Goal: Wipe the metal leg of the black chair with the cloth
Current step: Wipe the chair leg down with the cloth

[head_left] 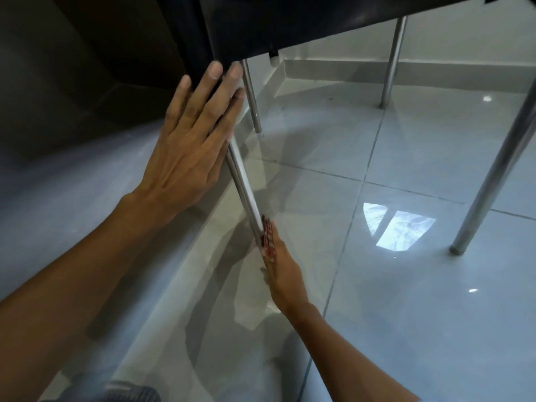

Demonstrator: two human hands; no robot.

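The black chair (275,24) fills the top of the head view, with its seat tilted. Its near metal leg (243,187) slants down from the seat corner toward me. My left hand (188,146) lies flat against the top of that leg and the seat corner, fingers straight and apart; the thumb is hidden. My right hand (284,274) is low on the same leg, seen edge-on. It presses a red patterned cloth (267,236) against the leg's lower end. Most of the cloth is hidden inside the hand.
Three other metal legs stand on the glossy pale tiled floor: one behind my left hand (252,103), one at the back (391,62), one at the right (493,175). A dark panel (72,68) rises at the left. A tiled skirting (348,71) runs along the back.
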